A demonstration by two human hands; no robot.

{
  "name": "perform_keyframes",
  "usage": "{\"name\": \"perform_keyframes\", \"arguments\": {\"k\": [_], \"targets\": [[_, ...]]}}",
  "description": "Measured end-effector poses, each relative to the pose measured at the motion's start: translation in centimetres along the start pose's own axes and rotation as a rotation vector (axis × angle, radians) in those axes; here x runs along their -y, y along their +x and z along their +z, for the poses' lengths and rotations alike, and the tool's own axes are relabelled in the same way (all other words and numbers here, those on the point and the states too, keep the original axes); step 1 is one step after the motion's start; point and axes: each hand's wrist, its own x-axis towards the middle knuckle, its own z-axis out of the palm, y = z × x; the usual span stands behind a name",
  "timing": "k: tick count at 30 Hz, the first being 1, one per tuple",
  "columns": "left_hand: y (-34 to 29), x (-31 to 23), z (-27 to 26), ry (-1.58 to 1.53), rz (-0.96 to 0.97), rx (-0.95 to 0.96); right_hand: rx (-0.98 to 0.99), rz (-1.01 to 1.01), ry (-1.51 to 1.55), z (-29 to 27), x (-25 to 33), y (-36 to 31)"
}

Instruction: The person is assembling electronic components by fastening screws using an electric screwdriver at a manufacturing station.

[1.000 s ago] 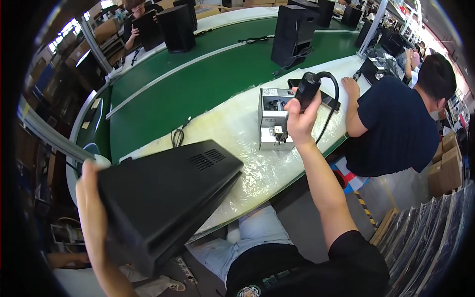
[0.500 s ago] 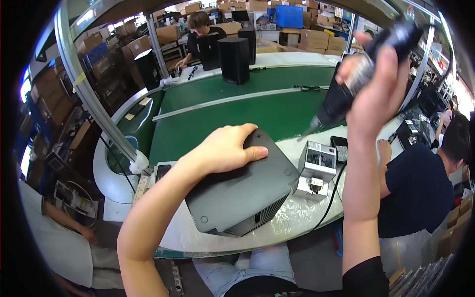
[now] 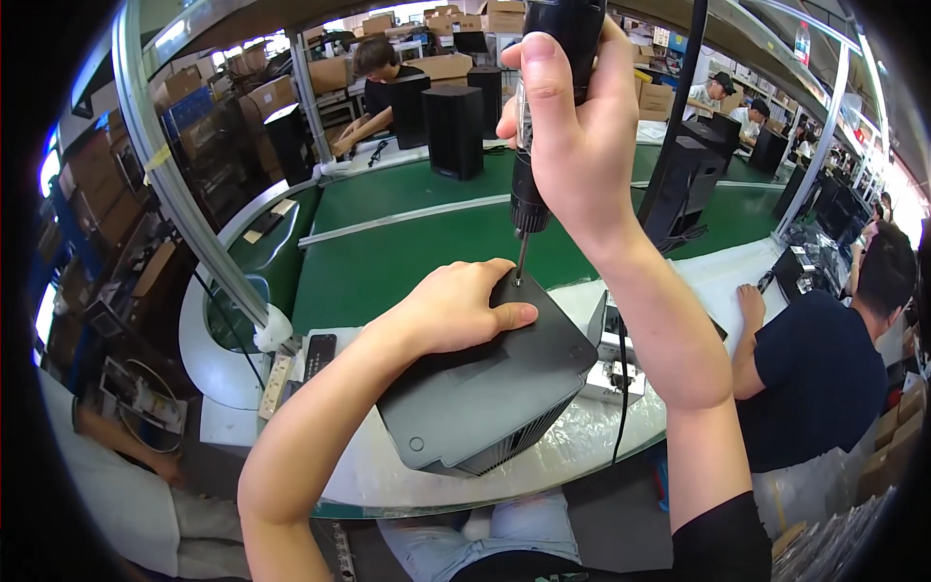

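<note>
A dark grey speaker box [image 3: 485, 388] with a ribbed side and round corner feet lies on the bench in front of me. My left hand [image 3: 451, 308] grips its far corner, thumb on the top face and fingers over the far edge. Upright in my right hand [image 3: 582, 136] is a black electric screwdriver [image 3: 529, 194] with a clear section in its grip. Its thin bit [image 3: 523, 257] meets a screw spot at the box's far corner, just beside my left fingers. The top of the screwdriver is cut off by the frame.
Right of the box stand small metal-faced boxes [image 3: 613, 378], partly behind my right forearm. A black remote [image 3: 319, 356] and a power strip [image 3: 275, 385] lie to the left. Beyond runs a green conveyor [image 3: 388, 262] bearing black speakers [image 3: 456, 131]. A co-worker [image 3: 824, 369] sits at my right.
My right hand has brought the screwdriver left and turned it upright, its bit now down on the box's far corner. The box has shifted slightly, with my left hand still on it.
</note>
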Motion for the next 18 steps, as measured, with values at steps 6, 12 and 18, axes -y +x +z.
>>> {"name": "perform_keyframes", "arguments": {"k": [6, 12, 18], "targets": [[0.1, 0.3, 0.0, -0.003, 0.039, -0.005, 0.226, -0.959, 0.037, -0.4, -4.5, 2.5], [-0.5, -0.1, -0.2, -0.003, 0.019, 0.006, 0.031, -0.069, -0.057, 0.1, -1.0, -1.5], [0.3, -0.4, -0.7, -0.044, 0.02, 0.082, 0.026, -0.086, -0.072, -0.6, -0.9, -0.5]]}}
